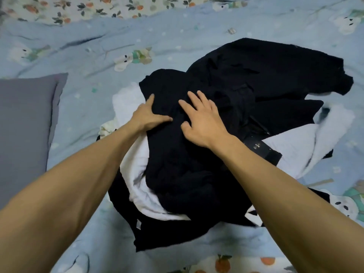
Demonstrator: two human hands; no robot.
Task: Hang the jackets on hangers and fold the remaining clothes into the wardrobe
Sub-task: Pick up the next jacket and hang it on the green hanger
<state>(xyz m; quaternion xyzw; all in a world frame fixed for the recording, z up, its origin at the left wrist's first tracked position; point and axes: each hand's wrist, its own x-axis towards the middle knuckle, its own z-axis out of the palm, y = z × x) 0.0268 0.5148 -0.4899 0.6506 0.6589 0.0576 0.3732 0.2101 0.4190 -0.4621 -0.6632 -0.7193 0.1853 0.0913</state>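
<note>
Pile of clothes sits mid-bed on a light blue bedsheet w/ white cartoon animal prints. Top of the pile: a black fleecy jacket, spread from centre out to the far right, one sleeve end reaching the right side.

Both hands are on that black fabric, near its left edge. Left hand lies flat, palm down, fingers straight & spread — thumb pointing right, index pointing far; it presses the cloth right where black meets the white garment underneath. Nothing pinched that I can see. Right hand is just beside it, apart by a narrow gap, fingers splayed and mostly straight, thumb tucked slightly toward the cloth — resting on it, not clutching.

Under the jacket: the white garment pokes out on the left & near side, another black garment w/ a small white tag lies nearest, and a pale white-lilac garment sticks out on the right. A dark strip w/ small metal crosses shows by the right wrist — can't tell what it belongs to.

Grey pillow at left, touching nothing in the pile. Floral quilt along the far edge.
</note>
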